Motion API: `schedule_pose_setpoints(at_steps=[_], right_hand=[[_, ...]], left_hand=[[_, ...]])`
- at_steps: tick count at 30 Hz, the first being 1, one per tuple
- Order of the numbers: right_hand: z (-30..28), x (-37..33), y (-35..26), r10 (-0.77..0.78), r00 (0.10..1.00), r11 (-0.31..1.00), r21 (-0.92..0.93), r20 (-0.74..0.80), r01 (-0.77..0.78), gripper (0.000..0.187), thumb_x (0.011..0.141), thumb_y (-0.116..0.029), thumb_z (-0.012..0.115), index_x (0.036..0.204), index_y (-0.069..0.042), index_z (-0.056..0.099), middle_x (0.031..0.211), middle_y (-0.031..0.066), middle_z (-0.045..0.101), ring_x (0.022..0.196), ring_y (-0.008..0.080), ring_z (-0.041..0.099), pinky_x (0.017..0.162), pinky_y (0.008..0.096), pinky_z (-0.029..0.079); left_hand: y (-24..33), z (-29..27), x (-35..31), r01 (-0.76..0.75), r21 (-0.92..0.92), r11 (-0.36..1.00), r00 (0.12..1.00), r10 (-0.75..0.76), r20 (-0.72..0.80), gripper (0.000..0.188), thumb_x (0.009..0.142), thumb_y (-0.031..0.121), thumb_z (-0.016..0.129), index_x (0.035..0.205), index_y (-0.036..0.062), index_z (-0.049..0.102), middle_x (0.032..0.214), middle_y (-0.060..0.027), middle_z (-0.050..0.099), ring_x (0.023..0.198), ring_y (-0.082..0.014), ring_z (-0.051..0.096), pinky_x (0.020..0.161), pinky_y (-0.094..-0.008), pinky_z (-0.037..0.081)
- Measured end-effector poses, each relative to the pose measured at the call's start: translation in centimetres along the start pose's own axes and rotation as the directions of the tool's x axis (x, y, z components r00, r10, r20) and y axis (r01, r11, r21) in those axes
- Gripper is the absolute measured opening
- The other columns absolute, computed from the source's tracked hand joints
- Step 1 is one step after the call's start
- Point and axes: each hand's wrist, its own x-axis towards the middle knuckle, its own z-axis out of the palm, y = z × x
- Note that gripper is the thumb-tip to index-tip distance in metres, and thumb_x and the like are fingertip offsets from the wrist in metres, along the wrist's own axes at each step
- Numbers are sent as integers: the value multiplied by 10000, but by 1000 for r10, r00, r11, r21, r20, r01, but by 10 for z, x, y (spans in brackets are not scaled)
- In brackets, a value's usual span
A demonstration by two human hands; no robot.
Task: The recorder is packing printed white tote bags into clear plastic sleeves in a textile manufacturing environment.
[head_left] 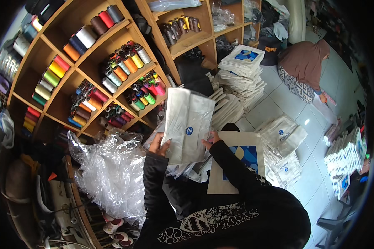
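A folded off-white tote bag [179, 141] in a clear plastic sleeve is held up before me, a round blue logo on its front. My left hand [159, 145] grips its left edge, thumb on the front face. At its right edge, the fingers of my right hand [212, 139] are closed on the plastic. Another off-white tote bag [214, 176] with a blue patterned panel lies under my right forearm, partly hidden by the sleeve. Left of my left arm is a heap of clear plastic sleeves [112, 174].
Wooden shelves [77, 64] with coloured thread cones stand at the left. Beyond the held bag rises a tall stack of tote bags [242, 79]. Plastic-wrapped bags [283, 137] lie on the tiles at the right, with another stack [344, 159] farther right. A person [301, 68] crouches at the back right.
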Motion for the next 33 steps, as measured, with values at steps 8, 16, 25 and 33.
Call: schedule_pose_setpoints(at_steps=[8,16,25,33], right_hand=[[-90,-55,-29,-368,927,700,675,65,231,546,686,-87,722,1160,-20,460,1046,113,583,984,176,548,849,348,449],[-207,-165,-87,-81,980,867,473,-180,158,429,752,-146,673,1129,-27,506,1031,82,589,969,165,539,837,308,437],[-346,-280,35,27,285,990,65,-958,124,373,761,-155,668,1077,-10,532,984,70,588,870,152,555,782,286,444],[-417,-371,314,470,203,558,112,-859,-822,572,675,-441,687,1013,13,604,963,194,622,929,276,597,789,369,469]], left_hand=[[87,14,-10,6,14,1000,1000,-6,-13,262,801,129,607,996,38,457,955,-55,532,857,-109,474,798,-254,363],[72,87,13,-84,-267,960,975,134,175,654,677,29,638,1241,-9,307,1121,-122,472,1003,-193,476,914,-324,345],[13,152,17,305,-278,911,811,-96,577,573,784,-14,567,1270,32,268,1145,-216,502,1016,-283,554,842,-323,436],[-33,130,0,444,-200,874,809,-294,508,433,811,22,543,1209,-4,372,1113,-202,514,979,-274,561,864,-335,421]])
